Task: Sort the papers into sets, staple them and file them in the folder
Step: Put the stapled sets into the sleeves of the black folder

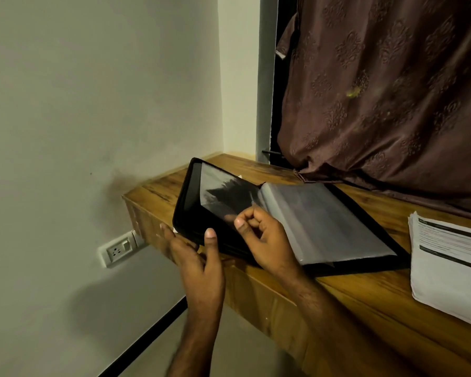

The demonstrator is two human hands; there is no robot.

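Note:
A black display folder point(186, 202) lies open on the wooden shelf point(346, 292), its left cover tilted up. Clear plastic sleeves point(324, 219) fan over its right half. My left hand point(199, 257) holds the near edge of the raised left cover, thumb on top and fingers beneath. My right hand point(259, 238) pinches the lower edge of one clear sleeve point(223, 191) near the spine. A stack of printed white papers point(449, 265) lies on the shelf to the right, cut off by the frame edge. No stapler is in view.
The shelf stands in a wall corner, with a brown patterned curtain point(378, 91) draped onto its back edge. A white wall socket point(117, 250) sits below the shelf's left end. The shelf's front edge runs diagonally toward the lower right.

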